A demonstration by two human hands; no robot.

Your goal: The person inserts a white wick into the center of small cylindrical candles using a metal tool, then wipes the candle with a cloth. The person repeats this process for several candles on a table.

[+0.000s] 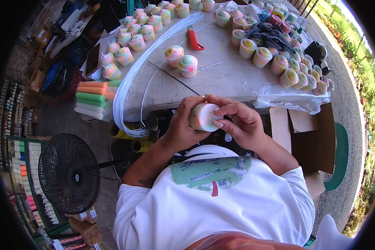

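A marbled candle [203,117] lies tipped in front of my chest, its flat pale base facing me and to the right. My left hand [185,121] is wrapped around its side. My right hand [238,120] is closed at the base, with thumb and fingers against it; whether a wick is pinched there is too small to tell. A thin dark rod [173,78] slants across the table toward my fingertips; I cannot tell whether a finger touches its near end. Just beyond stand two marbled candles [187,66]. Behind these lies a red-handled utility knife [194,38].
A long bundle of white wicks [131,75] curves over the table's left side. Candle rows [147,32] stand at far left, more [288,78] at right around a dark cloth [270,36]. Coloured sticks [90,96] lie at the left edge. A black fan [69,173] and cardboard box [312,137] flank me.
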